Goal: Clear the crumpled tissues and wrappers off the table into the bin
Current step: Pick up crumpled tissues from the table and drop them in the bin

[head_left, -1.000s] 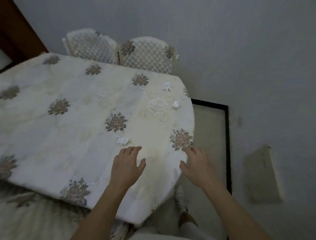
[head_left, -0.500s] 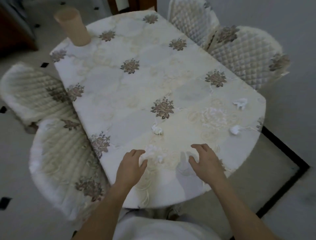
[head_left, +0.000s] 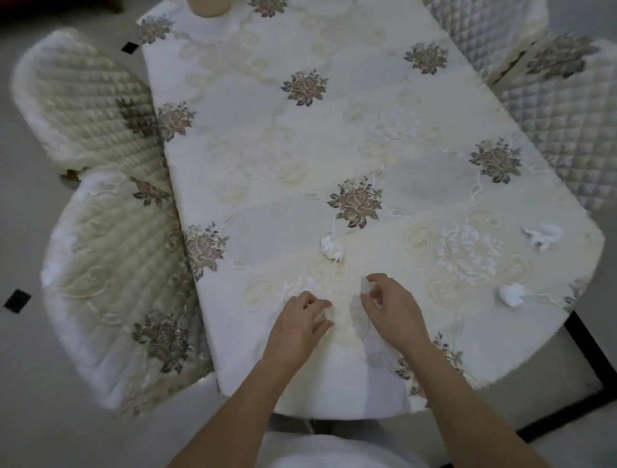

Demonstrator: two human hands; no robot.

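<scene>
1. While both hands work at the near end of the oval table covered in a cream, flower-embroidered cloth (head_left: pixel 267 207), each looks closed on litter. The left hand (head_left: pixel 298 322) curls its fingers round a small pale scrap (head_left: pixel 325 314). The right hand (head_left: pixel 392 309) pinches a small white piece (head_left: pixel 365 288) between thumb and forefinger. Both bits are blurred, so I cannot tell tissue from wrapper.
2. A thin translucent sheet (head_left: pixel 377 347) seems to lie under the right wrist, trailing toward the near table edge. Its outline is unclear.
3. Three pieces lie loose on the cloth:
   - A small crumpled white tissue (head_left: pixel 331 248) sits just beyond the fingertips, straight ahead and about equally near either hand.
   - A round white tissue ball (head_left: pixel 510 294) lies off to the right, roughly level with the right hand and near the table's right edge.
   - A torn, splayed white tissue (head_left: pixel 541 235) lies farther out on that same side, its long axis running across the table.
4. Judging from this layout, the right hand is the nearer one for both right-side pieces and would have to reach sideways. The central tissue suits either hand.
5. No bin can be made out. A tan object (head_left: pixel 208 4) is cut off by the top edge, and I cannot tell what it is.
</scene>
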